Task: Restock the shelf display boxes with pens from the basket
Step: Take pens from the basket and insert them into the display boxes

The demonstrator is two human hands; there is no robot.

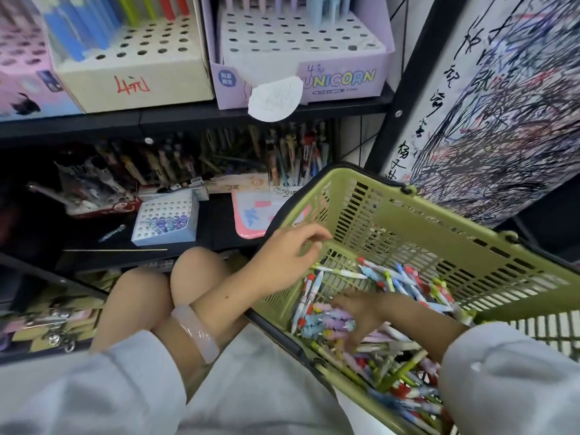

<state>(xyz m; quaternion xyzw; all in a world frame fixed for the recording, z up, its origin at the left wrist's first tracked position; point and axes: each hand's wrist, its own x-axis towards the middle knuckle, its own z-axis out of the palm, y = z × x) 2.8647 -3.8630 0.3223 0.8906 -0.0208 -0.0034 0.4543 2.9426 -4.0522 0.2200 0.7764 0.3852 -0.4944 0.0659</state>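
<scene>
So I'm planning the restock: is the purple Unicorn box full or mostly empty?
Mostly empty. The Unicorn box shows rows of open holes, with pens standing only along its back edge.

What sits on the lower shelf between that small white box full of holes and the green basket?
In the head view, a pink-edged board lies flat between the white holed box and the green basket.

The basket (pixel 439 233) was matt green plastic with a slotted wall. The pens (pixel 392 277) in it looked like smooth, glossy plastic. The display boxes (pixel 301 58) were printed cardboard, and a paper label (pixel 274 97) hung on one. The shelf (pixel 188 119) was dark metal. The bracelet (pixel 196 332) looked polished and translucent, the sleeves (pixel 508 372) soft cloth.
</scene>
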